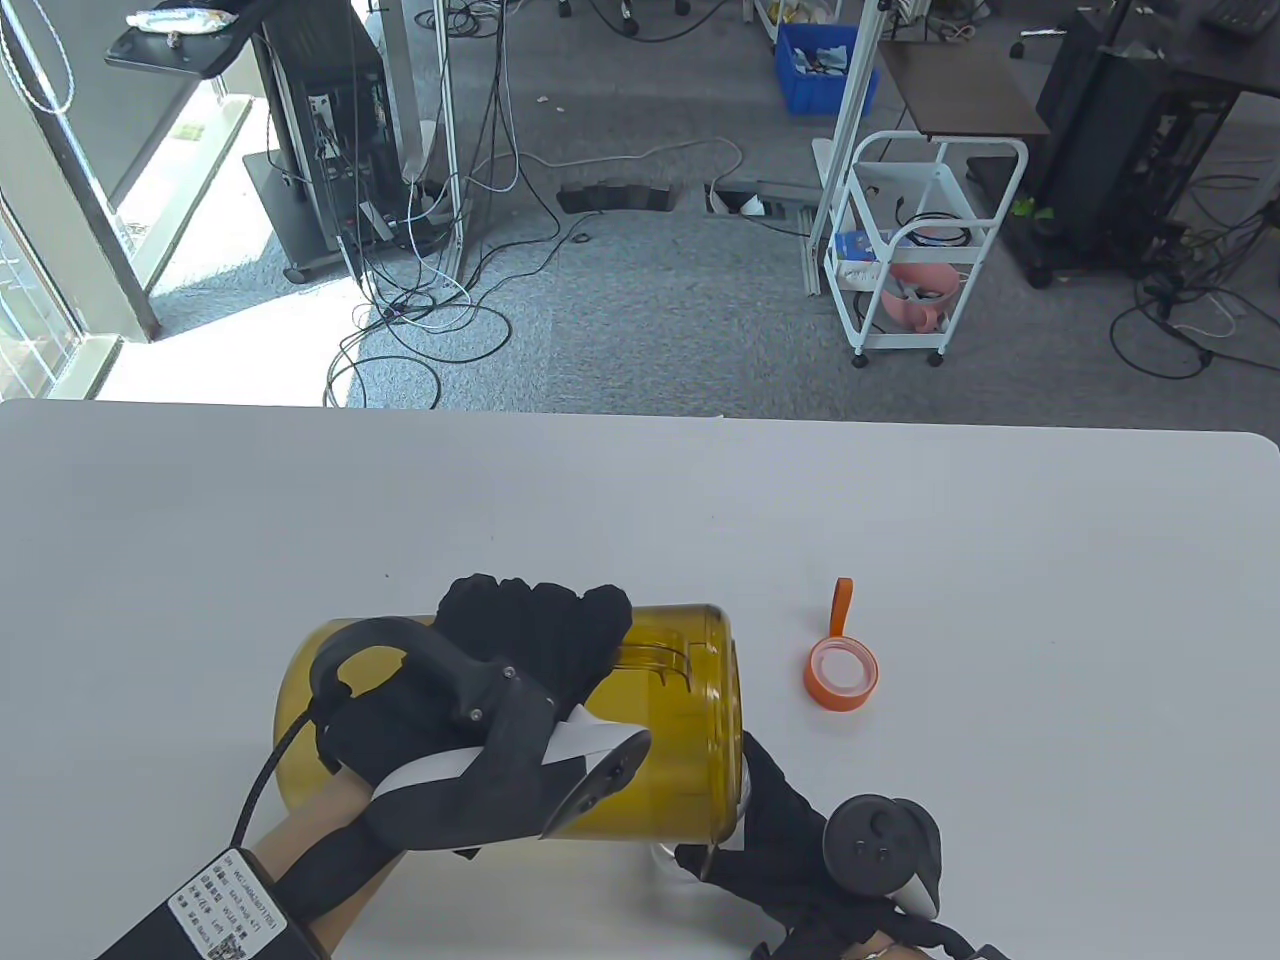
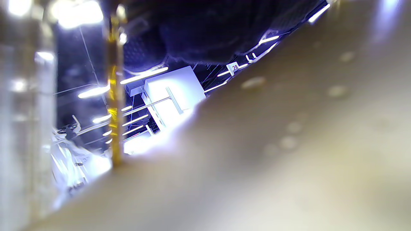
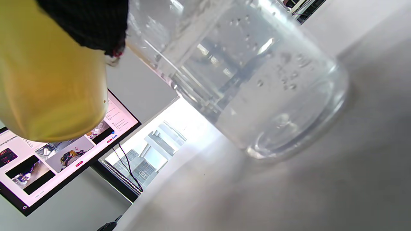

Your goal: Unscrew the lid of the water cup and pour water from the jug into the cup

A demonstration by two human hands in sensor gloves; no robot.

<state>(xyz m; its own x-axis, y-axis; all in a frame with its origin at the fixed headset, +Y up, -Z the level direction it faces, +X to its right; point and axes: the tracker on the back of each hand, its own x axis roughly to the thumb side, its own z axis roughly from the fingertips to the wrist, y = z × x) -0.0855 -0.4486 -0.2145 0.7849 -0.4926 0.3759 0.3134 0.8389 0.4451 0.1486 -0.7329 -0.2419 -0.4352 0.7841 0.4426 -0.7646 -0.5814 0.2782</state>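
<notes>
Jug (image 1: 680,700) apparently hides cup (image 3: 257,80); lid (image 1: 841,675) nearby.

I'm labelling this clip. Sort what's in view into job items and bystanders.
Job items: yellow jug, tipped over in the left hand; clear cup, with the right hand at it; orange lid, off, on the table.

Bystanders: white cart, blue crate, floor cables.

Black knit gloves on left hand (image 1: 520,640) & right hand (image 1: 790,830), grey-white trackers w/ screws, black cable, labelled wrist unit

A lab-like office: grey carpet (image 1: 650,300), trailing cables (image 1: 420,310), equipment rack (image 1: 330,130), white cart (image 1: 920,250)
</notes>
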